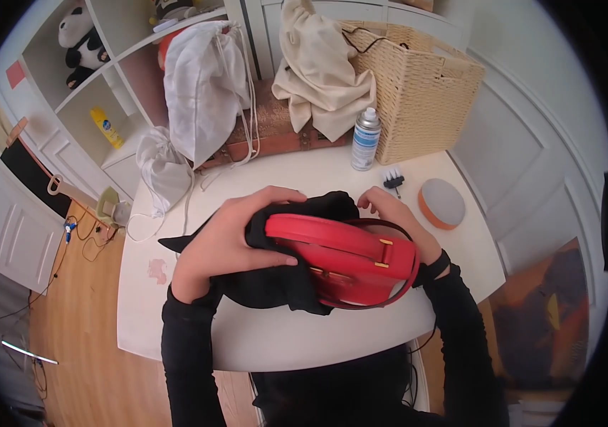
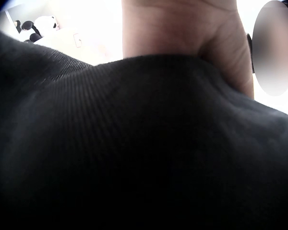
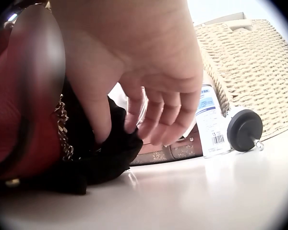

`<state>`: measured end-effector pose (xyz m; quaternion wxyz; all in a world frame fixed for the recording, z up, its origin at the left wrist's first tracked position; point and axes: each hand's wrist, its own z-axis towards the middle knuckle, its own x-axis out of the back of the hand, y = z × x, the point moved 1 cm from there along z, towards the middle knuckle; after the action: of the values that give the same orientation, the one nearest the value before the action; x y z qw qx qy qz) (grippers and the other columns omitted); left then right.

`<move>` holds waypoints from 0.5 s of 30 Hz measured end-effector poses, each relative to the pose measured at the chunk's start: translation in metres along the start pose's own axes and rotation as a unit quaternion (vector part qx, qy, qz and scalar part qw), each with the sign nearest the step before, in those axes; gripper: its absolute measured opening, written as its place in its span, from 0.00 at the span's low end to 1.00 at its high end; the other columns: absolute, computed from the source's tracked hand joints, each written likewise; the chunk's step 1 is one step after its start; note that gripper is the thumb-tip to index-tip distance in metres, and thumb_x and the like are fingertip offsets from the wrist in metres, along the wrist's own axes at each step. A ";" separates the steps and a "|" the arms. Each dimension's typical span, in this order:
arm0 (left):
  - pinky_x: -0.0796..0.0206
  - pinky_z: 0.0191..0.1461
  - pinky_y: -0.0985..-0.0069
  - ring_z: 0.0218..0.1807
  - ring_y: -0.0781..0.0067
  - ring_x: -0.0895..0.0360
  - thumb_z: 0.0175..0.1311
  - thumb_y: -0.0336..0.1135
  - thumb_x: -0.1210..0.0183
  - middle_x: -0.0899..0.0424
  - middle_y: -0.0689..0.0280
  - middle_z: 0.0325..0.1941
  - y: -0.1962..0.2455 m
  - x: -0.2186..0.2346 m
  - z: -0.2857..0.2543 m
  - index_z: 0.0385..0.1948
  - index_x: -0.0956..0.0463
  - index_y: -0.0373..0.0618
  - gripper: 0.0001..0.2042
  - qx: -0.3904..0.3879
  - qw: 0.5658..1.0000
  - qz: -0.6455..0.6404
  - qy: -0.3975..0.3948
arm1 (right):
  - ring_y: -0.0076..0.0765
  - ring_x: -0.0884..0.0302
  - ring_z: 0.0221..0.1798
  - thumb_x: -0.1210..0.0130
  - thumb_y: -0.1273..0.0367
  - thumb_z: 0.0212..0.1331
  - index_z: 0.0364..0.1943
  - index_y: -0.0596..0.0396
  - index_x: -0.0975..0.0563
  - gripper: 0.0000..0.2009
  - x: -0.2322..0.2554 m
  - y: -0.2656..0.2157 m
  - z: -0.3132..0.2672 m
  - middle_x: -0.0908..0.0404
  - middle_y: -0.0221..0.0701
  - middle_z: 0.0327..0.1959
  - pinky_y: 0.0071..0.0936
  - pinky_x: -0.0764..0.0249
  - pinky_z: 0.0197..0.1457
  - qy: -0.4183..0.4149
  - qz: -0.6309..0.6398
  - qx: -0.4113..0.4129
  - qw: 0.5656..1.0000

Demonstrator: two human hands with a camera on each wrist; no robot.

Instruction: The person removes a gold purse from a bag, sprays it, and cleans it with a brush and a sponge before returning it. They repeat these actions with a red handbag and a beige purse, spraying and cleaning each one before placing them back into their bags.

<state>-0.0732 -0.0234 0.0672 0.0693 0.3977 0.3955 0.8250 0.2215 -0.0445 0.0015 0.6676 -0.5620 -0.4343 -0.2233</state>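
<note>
Two hands work on a red handbag (image 1: 347, 260) lying at the centre of the frame on the white bench (image 1: 282, 334). The left hand (image 1: 229, 238) presses a black cloth (image 1: 275, 285) flat against the bag's left end, fingers spread over it. The right hand (image 1: 396, 217) rests at the bag's far right edge with fingers loosely curled, gripping nothing that I can see. Hard rubbing could likely push the bag toward the near edge of the bench, since only the curled right hand steadies it. A sideways sweep might also knock the spray can (image 1: 366, 139) or small brush (image 1: 394, 181) in the upper middle.
</note>
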 end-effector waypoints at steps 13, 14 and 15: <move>0.32 0.47 0.71 0.39 0.63 0.23 0.42 0.25 0.27 0.20 0.63 0.34 -0.002 0.002 0.004 0.34 0.22 0.39 0.16 -0.052 0.999 -0.007 0.011 | 0.35 0.29 0.64 0.47 0.71 0.66 0.64 0.58 0.32 0.22 -0.045 0.039 -0.022 0.27 0.38 0.61 0.31 0.37 0.71 -0.032 0.485 0.076 0.871; 0.33 0.48 0.71 0.41 0.64 0.23 0.42 0.25 0.27 0.20 0.62 0.36 -0.007 0.005 0.003 0.35 0.22 0.39 0.16 -0.064 0.998 -0.007 0.000 | 0.35 0.29 0.64 0.48 0.72 0.67 0.64 0.58 0.33 0.22 -0.046 0.039 -0.021 0.27 0.38 0.61 0.30 0.37 0.71 -0.029 0.451 0.078 0.889; 0.33 0.50 0.71 0.43 0.64 0.23 0.42 0.26 0.26 0.20 0.62 0.38 -0.012 0.007 0.002 0.36 0.21 0.39 0.17 -0.077 0.997 -0.007 -0.011 | 0.34 0.29 0.64 0.49 0.73 0.67 0.65 0.57 0.33 0.22 -0.046 0.040 -0.020 0.26 0.37 0.61 0.29 0.37 0.71 -0.025 0.416 0.080 0.905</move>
<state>-0.0785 -0.0113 0.0640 0.1102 0.3974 0.3328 0.8480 0.2351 -0.0617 -0.0585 0.7318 -0.6415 -0.1936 0.1244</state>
